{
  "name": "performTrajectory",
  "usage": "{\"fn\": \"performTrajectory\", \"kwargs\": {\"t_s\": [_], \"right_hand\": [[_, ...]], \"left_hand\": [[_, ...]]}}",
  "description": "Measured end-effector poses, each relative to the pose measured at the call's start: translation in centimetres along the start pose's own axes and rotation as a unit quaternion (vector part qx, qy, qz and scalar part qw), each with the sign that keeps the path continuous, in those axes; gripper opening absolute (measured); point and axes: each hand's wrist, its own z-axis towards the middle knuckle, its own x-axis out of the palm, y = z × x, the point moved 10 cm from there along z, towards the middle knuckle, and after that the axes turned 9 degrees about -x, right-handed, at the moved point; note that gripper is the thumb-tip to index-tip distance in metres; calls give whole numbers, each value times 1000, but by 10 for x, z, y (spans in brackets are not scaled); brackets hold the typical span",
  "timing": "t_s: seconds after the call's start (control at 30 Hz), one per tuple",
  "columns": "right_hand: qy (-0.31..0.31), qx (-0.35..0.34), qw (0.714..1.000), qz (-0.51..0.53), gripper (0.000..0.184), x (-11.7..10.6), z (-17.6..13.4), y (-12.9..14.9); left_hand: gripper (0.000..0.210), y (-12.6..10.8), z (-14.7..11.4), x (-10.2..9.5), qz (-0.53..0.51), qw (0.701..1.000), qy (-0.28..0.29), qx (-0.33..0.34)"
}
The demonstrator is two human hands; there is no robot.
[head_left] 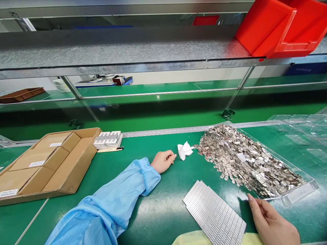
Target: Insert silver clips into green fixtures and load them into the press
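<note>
My left hand, in a light blue sleeve, rests on the green bench with its fingers curled inward. Anything inside them is hidden. Close to its fingertips lies a crumpled white tissue or cloth. At the lower right, my right hand has thumb and forefinger pinched together beside the spilled heap of small metal pieces; whatever they pinch is too small to make out. Between my hands lies a silvery block of small metal pieces in tight rows, set at a slant.
A clear tray holds part of the metal heap. Left stands an open cardboard tray with brown boxes, beside a stack of white perforated plates. A red bin sits on the metal shelf above. Yellow fabric shows at the bottom.
</note>
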Motion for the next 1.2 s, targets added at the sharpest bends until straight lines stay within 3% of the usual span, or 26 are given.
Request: {"fn": "performTrajectory", "kwargs": {"t_s": [0.33, 0.63, 1.2], "right_hand": [[3, 1, 1000, -2, 51, -2, -1, 3], [-31, -25, 999, -12, 52, -5, -2, 6], [-7, 3, 1000, -9, 55, -3, -2, 4]], "left_hand": [[32, 1, 0, 0, -2, 1000, 0, 1], [33, 4, 0, 1, -5, 1000, -1, -4], [32, 3, 1, 1, -4, 1000, 1, -1]]}}
